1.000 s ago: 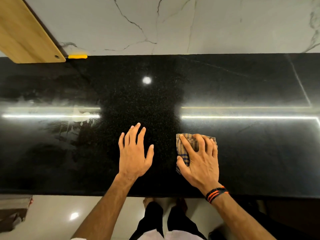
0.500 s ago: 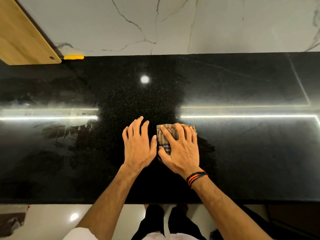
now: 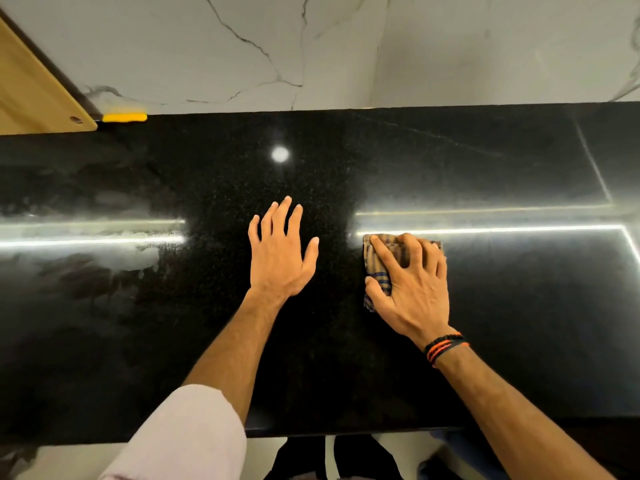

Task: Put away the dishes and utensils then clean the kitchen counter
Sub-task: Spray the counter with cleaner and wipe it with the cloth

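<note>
A glossy black stone counter (image 3: 519, 306) fills the view. My left hand (image 3: 280, 258) lies flat on it near the middle, fingers straight and spread, holding nothing. To its right, my right hand (image 3: 412, 285) presses a folded brown checked cloth (image 3: 377, 261) onto the counter, fingers spread and curled over it, thumb against the cloth's near left edge. Most of the cloth is hidden under that hand. A wet, streaky smear (image 3: 104, 258) shows on the counter's left part.
A wooden cupboard corner (image 3: 31, 91) juts in at the upper left, with a small yellow object (image 3: 124, 117) beside it at the counter's back edge. A white marble wall (image 3: 346, 46) backs the counter. The counter's front edge (image 3: 346, 431) runs below my forearms.
My right hand slid the cloth left toward my left hand, then back out to the right and a little farther from me. The left hand stayed flat in the middle.
</note>
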Motion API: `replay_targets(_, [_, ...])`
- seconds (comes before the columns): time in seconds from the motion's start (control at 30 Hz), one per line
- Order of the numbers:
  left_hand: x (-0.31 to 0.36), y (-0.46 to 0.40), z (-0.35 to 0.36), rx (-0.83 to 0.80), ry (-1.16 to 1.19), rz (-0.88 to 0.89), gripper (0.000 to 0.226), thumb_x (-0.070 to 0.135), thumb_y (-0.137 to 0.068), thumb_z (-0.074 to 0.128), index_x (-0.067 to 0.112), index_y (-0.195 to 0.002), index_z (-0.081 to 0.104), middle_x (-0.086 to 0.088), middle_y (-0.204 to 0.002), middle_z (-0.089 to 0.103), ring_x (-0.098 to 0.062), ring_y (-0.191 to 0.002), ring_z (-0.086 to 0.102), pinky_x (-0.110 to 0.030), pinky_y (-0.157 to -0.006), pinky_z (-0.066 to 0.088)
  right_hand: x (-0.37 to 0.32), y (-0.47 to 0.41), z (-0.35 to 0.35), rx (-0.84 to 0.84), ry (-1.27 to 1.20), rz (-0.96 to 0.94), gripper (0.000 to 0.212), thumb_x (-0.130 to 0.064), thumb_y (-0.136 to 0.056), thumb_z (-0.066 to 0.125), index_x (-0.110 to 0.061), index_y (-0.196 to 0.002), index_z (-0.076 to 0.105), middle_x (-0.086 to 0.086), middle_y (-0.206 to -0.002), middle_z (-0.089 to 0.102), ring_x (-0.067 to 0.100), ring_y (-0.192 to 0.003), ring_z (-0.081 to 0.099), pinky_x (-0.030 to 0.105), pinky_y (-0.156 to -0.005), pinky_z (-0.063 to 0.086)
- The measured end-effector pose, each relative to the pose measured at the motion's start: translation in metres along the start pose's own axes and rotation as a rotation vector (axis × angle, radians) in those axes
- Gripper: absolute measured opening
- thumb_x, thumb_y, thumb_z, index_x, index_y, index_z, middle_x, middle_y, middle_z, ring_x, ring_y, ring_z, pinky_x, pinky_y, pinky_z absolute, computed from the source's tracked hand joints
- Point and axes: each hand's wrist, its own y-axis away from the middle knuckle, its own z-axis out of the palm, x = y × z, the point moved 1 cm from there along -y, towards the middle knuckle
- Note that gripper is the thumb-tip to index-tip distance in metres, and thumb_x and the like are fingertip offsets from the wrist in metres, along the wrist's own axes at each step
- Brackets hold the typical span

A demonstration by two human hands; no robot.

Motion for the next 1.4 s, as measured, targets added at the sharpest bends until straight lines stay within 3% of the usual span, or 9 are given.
replay_targets(0.3, [-0.001, -0.001, -0.003, 0.01, 0.016, 0.0, 0.06, 0.043, -0.095, 0.031, 0.015, -0.148, 0.037, -0.005, -0.16, 0.025, -0.024, -0.148, 0.023, -0.052, -0.118, 0.019, -0.074, -0.034, 0.011, -0.029, -0.063, -0.098, 0.066, -0.06, -0.081, 0.046, -0.038, -0.143, 0.047, 0.008, -0.144, 0.041, 0.034, -0.131, 0.037, 0.054, -0.118, 0.017])
replay_targets(0.5, [-0.001, -0.001, -0.003, 0.013, 0.031, -0.002, 0.06, 0.042, -0.095, 0.032, 0.015, -0.148, 0.037, -0.005, -0.16, 0.026, -0.024, -0.148, 0.022, -0.052, -0.118, 0.02, -0.06, -0.042, 0.013, -0.002, -0.071, -0.124, 0.066, -0.06, -0.081, 0.048, -0.039, -0.144, 0.047, 0.008, -0.143, 0.042, 0.032, -0.13, 0.034, 0.052, -0.119, 0.02])
replay_targets(0.83, [-0.001, -0.001, -0.003, 0.012, 0.031, -0.013, 0.06, 0.043, -0.095, 0.033, 0.015, -0.148, 0.037, -0.004, -0.16, 0.025, -0.024, -0.148, 0.023, -0.053, -0.118, 0.019, 0.007, -0.072, 0.009, 0.048, -0.008, -0.009, 0.063, -0.059, -0.082, 0.046, -0.039, -0.141, 0.05, 0.005, -0.14, 0.04, 0.033, -0.128, 0.038, 0.049, -0.115, 0.025])
replay_targets(1.4, [-0.001, -0.002, -0.004, -0.003, 0.029, -0.021, 0.062, 0.041, -0.09, 0.04, 0.017, -0.147, 0.039, -0.004, -0.159, 0.028, -0.024, -0.146, 0.025, -0.051, -0.117, 0.02, -0.068, -0.104, 0.025, 0.035, -0.048, -0.081, 0.066, -0.059, -0.079, 0.042, -0.038, -0.141, 0.05, 0.009, -0.144, 0.041, 0.033, -0.128, 0.036, 0.051, -0.115, 0.023])
